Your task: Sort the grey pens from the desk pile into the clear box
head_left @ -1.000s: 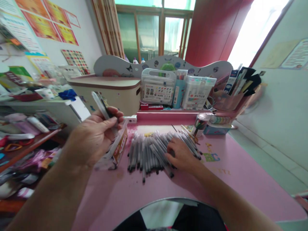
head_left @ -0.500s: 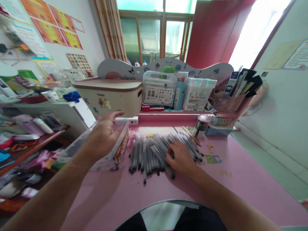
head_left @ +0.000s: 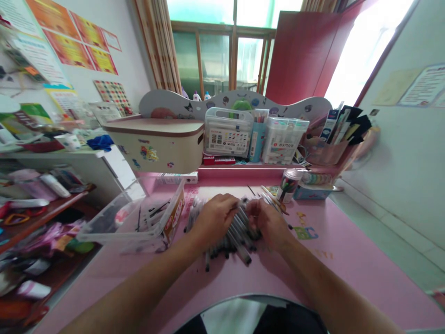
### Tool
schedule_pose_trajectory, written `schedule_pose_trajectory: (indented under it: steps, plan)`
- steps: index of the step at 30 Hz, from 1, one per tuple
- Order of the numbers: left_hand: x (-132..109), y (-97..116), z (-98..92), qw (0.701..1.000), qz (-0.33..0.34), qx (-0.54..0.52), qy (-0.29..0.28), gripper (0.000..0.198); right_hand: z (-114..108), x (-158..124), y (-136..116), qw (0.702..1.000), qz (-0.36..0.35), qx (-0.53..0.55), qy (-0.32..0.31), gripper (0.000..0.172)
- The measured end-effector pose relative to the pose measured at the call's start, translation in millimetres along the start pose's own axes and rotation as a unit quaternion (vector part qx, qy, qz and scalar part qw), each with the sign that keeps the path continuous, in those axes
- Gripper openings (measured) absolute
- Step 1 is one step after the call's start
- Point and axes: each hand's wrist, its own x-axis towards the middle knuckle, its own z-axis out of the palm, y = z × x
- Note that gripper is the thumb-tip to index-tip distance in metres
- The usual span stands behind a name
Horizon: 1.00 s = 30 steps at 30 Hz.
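A pile of grey clear-barrelled pens (head_left: 240, 236) with dark ends lies spread on the pink desk. Over the middle of the pile, my left hand (head_left: 216, 217) has its fingers drawn together in a pinch; whatever sits between the fingertips is too blurred to name. Facing it from the right, my right hand (head_left: 267, 221) is curled over the right part of the pens, its fingertips close to those of the left. What its fingers close on is partly hidden. Left of the pile stands a clear plastic bin (head_left: 121, 239) with several pens or sticks inside.
A lidded cream box (head_left: 156, 148), a clear marker case (head_left: 227, 132) and another marker box (head_left: 285, 141) line the back shelf. A clear jar (head_left: 289, 184) and a blue box (head_left: 313, 191) stand at the right. Cluttered shelves (head_left: 52, 204) flank the desk's left side.
My left hand has come from above the clear bin rightward to the pens, its fingers now drawn together. My right hand stays at the pile, its fingers lifted slightly. The view has shifted a little.
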Motion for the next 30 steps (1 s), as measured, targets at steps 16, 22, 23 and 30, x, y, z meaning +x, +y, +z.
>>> schedule_pose_trajectory:
  steps: [16, 22, 23, 30]
  plan:
    - [-13, -12, 32.3, 0.870, -0.217, -0.431, 0.102, 0.012, 13, -8, 5, 0.918, -0.087, -0.382, -0.057, 0.025]
    - [-14, -10, 30.5, 0.860, -0.232, -0.442, 0.107, 0.013, 17, -11, 3, 0.925, -0.070, -0.369, -0.065, 0.025]
    - [-14, -9, 30.1, 0.859, -0.234, -0.443, 0.107, 0.013, 18, -11, 2, 0.927, -0.068, -0.362, -0.064, 0.024]
    - [-15, -7, 28.4, 0.848, -0.229, -0.464, 0.112, 0.014, 19, -12, 0, 0.945, -0.067, -0.313, -0.065, 0.025]
